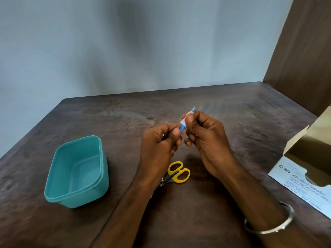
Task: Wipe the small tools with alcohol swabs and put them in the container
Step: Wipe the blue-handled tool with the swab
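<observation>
Blue plastic shows between the two hands: one small blue-handled tool [182, 127] with a thin dark metal tip, its lower end pinched by the curled fingers of the left hand [161, 142], while the right hand [202, 133] grips one white alcohol swab [186, 119] wrapped round the shaft just above the left hand. The likeliest slip, I judge, is the pointed tip pricking a finger of the right hand if the swab is drawn up too far, or the slim tool twisting out of the left hand's light pinch and dropping onto the desk [223, 108]. Below the left hand, partly hidden by its wrist, lies one pair of yellow-handled scissors [176, 173], not yet in the container. One teal container [53, 176] sits well to the left of the left hand, nothing visible inside. One open swab box [293, 178] stands far right of the right hand.
</observation>
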